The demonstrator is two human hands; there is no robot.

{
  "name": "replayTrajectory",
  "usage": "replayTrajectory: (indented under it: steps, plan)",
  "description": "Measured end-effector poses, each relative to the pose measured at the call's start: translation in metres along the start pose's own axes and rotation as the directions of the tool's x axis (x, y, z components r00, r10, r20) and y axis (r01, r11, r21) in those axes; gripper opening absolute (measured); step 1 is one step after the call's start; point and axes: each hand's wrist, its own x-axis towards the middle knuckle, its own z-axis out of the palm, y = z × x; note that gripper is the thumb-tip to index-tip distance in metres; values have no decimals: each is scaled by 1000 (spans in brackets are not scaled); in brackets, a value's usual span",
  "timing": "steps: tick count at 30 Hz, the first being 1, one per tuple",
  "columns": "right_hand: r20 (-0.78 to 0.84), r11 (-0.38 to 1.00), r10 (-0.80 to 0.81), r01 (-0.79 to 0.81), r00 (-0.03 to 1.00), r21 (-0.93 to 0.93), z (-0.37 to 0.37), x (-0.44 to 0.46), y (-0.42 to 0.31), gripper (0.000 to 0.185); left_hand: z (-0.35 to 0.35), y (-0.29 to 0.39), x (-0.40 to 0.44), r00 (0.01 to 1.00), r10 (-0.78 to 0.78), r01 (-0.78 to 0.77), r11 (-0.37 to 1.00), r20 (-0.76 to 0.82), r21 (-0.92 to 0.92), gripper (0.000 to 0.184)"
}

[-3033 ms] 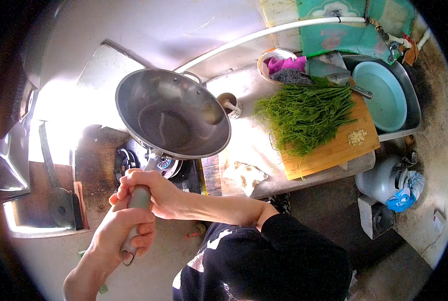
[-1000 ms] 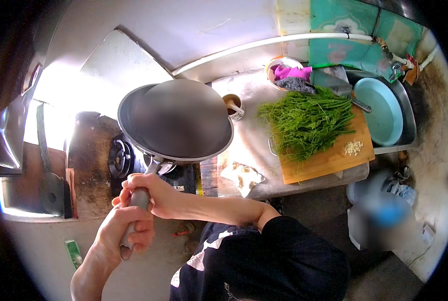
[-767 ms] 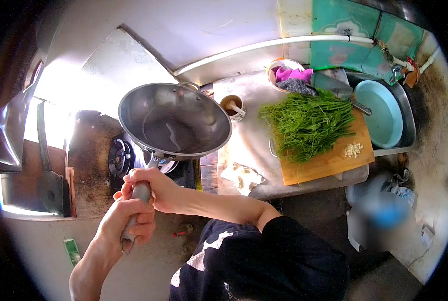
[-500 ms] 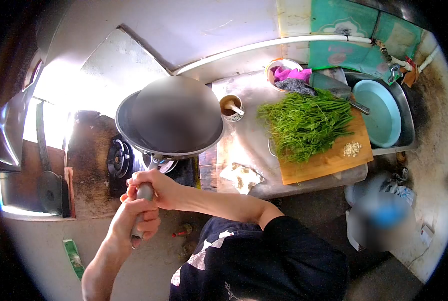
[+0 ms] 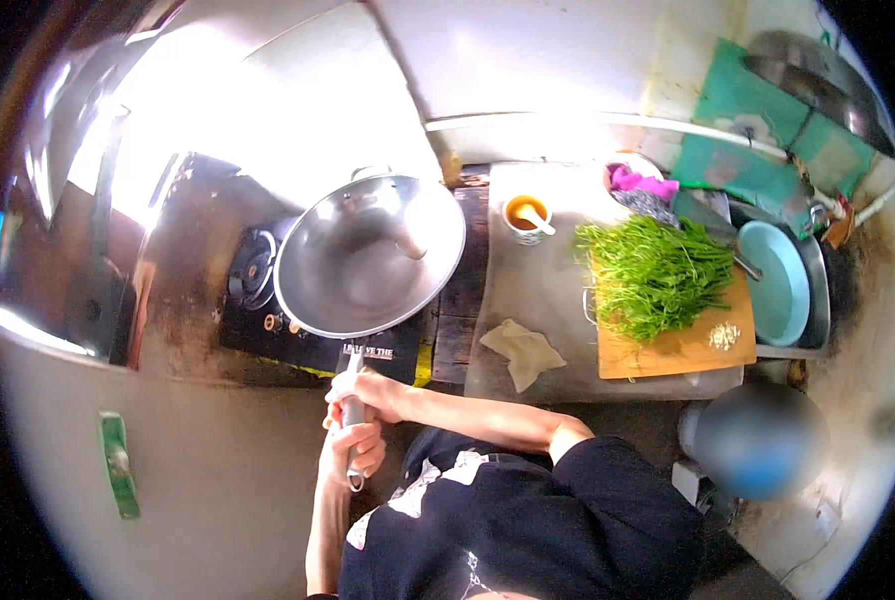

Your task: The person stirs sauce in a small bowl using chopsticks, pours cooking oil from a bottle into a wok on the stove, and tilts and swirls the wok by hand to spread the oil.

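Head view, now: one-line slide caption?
Left hand and right hand grip a wok by its handle; leafy greens lie on a cutting board to the right.

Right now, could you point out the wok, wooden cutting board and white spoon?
Wok (image 5: 371,263), head view: inner bottom.
Wooden cutting board (image 5: 657,360), head view: bare strip near front edge.
White spoon (image 5: 539,221), head view: handle.

Glossy metal wok — smooth inside, smooth wooden board, matt plastic-looking basin

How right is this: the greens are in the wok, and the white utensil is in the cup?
Wrong on the greens: the head view shows them on the cutting board, not in the wok. The white utensil is in the cup, as stated.
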Motion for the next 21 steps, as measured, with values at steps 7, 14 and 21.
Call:
replayTrajectory:
  steps: [7,14,21]
  plan:
    - [-281,931,-48,-58,959,-360,-12,31,22,47,-51,2,18,977,144,-127,986,157,-109,12]
    - [-563,718,-519,-28,643,-695,-67,-57,-14,27,-111,18,37,948,139,-94,981,285,-167,14]
    - [-397,318,-918,-569,16,-758,-129,-147,-88,28,-130,21,51,959,100,-88,995,264,-56,15]
